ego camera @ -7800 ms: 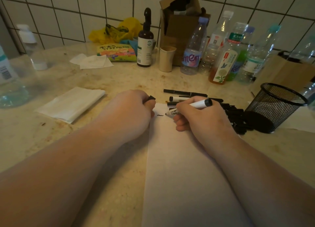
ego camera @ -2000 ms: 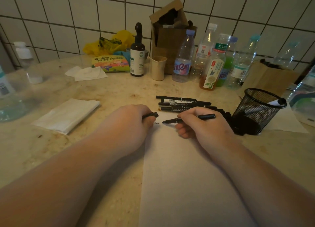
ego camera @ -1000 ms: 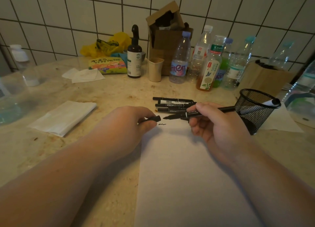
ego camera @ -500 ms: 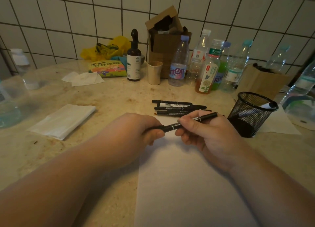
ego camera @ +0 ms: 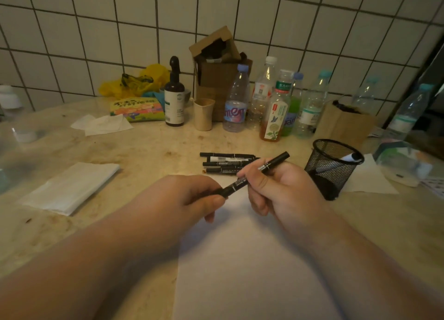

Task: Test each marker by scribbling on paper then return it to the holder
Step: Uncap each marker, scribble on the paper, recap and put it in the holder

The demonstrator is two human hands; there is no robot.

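Both hands (ego camera: 240, 197) on marker (ego camera: 254, 173)

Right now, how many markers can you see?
5, maybe more: one black marker held in both hands, three markers lying behind on the table, one white marker in the mesh holder.

Your counter (ego camera: 149, 149) is stained beige stone. On it you have a white paper sheet (ego camera: 240, 271) in front, a folded napkin (ego camera: 69, 187) at left, loose black markers (ego camera: 228, 162) lying side by side, a black mesh holder (ego camera: 332, 168) at right, and bottles (ego camera: 276, 103) along the tiled wall.
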